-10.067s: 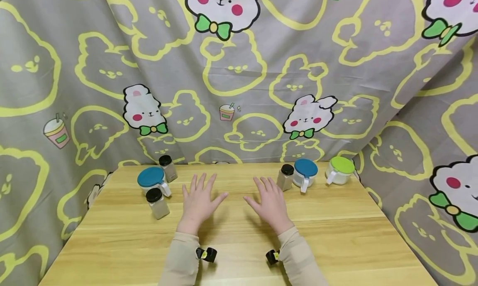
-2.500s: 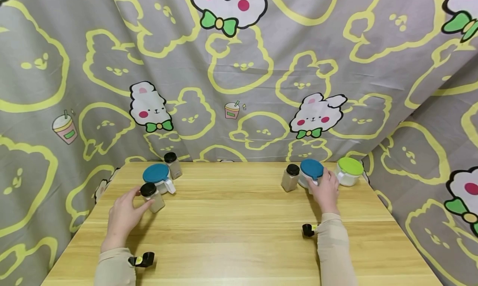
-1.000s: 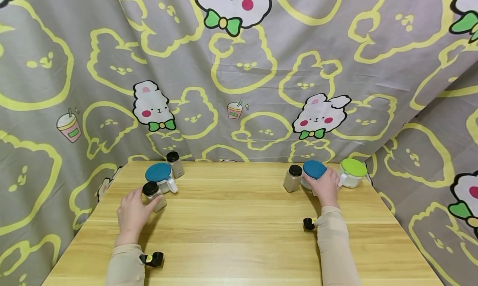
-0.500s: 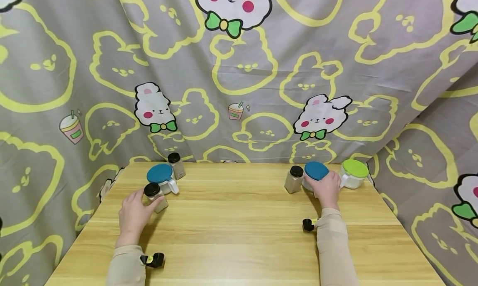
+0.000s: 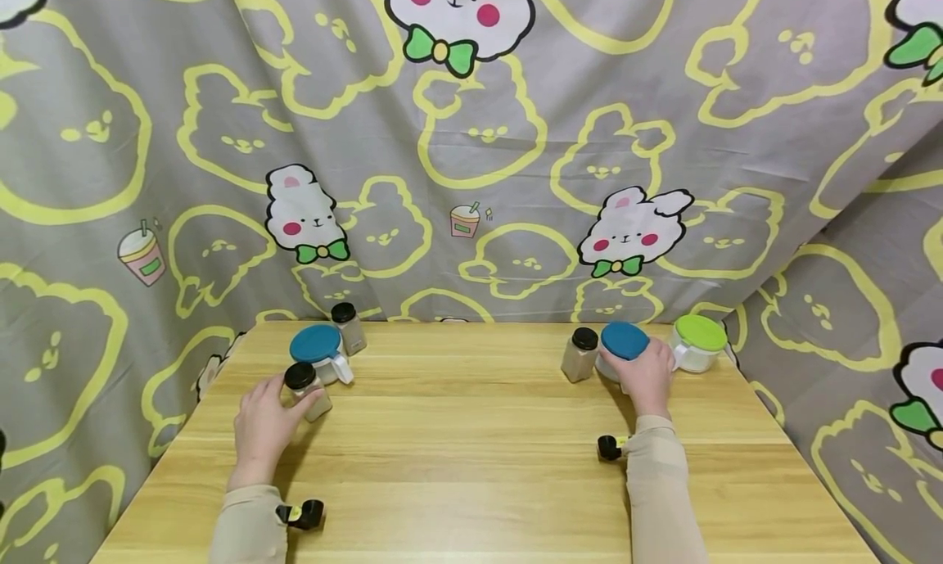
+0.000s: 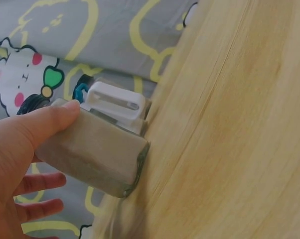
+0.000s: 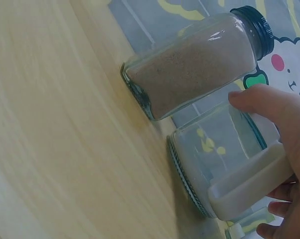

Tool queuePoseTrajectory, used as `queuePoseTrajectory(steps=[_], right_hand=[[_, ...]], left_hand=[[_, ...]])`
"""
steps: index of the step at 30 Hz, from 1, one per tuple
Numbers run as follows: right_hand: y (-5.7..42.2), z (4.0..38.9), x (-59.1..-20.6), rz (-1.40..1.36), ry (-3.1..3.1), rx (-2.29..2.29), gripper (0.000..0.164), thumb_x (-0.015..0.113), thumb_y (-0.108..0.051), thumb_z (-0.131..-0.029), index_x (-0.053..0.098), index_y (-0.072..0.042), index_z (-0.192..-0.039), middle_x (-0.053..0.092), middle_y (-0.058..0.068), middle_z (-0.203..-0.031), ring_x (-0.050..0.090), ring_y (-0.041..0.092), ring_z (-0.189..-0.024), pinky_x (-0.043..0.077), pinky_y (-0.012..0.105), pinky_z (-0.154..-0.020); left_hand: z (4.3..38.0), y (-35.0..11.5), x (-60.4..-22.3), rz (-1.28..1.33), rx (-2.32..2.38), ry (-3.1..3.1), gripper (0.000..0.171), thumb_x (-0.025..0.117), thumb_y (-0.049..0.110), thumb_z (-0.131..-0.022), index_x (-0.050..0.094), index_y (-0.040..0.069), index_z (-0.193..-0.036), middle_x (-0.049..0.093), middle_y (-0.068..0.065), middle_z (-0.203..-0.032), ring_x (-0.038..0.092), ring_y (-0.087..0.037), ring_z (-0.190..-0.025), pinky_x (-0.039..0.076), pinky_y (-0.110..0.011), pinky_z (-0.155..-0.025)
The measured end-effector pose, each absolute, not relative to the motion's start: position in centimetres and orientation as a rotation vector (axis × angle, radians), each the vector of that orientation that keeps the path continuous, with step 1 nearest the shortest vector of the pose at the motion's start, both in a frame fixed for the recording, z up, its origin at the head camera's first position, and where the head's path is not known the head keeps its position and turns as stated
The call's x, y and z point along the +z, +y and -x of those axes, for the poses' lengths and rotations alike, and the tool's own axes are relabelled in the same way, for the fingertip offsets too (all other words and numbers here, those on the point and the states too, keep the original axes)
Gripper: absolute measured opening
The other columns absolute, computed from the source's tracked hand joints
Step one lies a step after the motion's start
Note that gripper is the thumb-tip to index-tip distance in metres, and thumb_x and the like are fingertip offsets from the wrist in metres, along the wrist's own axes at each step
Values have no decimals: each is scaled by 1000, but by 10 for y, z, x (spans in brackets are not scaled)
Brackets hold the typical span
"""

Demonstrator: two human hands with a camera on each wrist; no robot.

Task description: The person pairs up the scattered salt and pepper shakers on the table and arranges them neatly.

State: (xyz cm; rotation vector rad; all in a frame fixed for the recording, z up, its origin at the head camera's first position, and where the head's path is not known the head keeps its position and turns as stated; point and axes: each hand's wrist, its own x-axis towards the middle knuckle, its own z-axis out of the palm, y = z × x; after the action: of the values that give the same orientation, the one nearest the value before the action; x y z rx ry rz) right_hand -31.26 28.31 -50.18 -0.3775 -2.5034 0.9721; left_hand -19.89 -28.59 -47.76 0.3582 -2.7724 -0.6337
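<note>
My left hand [image 5: 265, 429] holds a square glass spice jar [image 5: 317, 408] between thumb and fingers; the jar has a black lid and tan powder inside. In the left wrist view this jar [image 6: 97, 149] stands on the table, with the thumb near its lid. My right hand [image 5: 650, 377] grips a clear glass seasoning pot [image 5: 624, 340] with a blue lid and white handle. In the right wrist view the thumb lies against the pot [image 7: 215, 134], and its white handle [image 7: 249, 184] sits under the palm. The fingertips are partly hidden behind it.
Behind the left jar stand another blue-lidded pot [image 5: 315, 343] and a black-lidded spice jar [image 5: 352, 336]. Close left of the right hand is a spice jar [image 5: 579, 363]; to its right, a green-lidded pot [image 5: 700, 332]. A patterned curtain [image 5: 471, 179] borders the wooden table [image 5: 471, 449].
From mid-table, my hands have moved apart: the left to the front spice jar, the right to the blue-lidded pot. Over the last half second both have stayed almost still.
</note>
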Motion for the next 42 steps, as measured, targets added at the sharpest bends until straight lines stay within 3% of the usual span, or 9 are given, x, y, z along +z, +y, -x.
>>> queuePoseTrajectory(steps=[9, 31, 42], right_hand=[[280, 313, -501, 356, -2513, 969, 90, 80, -44, -73, 40, 12, -131, 41, 33, -134, 30, 46, -131, 29, 62, -104], [278, 311, -496, 373, -2509, 947, 90, 80, -46, -72, 42, 13, -128, 44, 33, -128, 34, 46, -127, 29, 61, -104], [280, 307, -489, 385, -2492, 977, 94, 80, -45, -72, 38, 14, -132, 42, 34, -131, 32, 47, -128, 27, 61, -107]], left_hand=[[198, -286, -479, -380, -632, -2792, 92, 61, 66, -84, 43, -4, -141, 41, -33, -143, 35, -57, -129, 34, -72, -99], [198, -286, -479, -342, -637, -2744, 86, 64, 61, -85, 46, -5, -138, 44, -34, -140, 37, -57, -127, 36, -72, -96], [200, -288, -479, -347, -707, -2751, 89, 65, 60, -85, 43, -7, -140, 41, -34, -143, 34, -57, -129, 31, -72, -101]])
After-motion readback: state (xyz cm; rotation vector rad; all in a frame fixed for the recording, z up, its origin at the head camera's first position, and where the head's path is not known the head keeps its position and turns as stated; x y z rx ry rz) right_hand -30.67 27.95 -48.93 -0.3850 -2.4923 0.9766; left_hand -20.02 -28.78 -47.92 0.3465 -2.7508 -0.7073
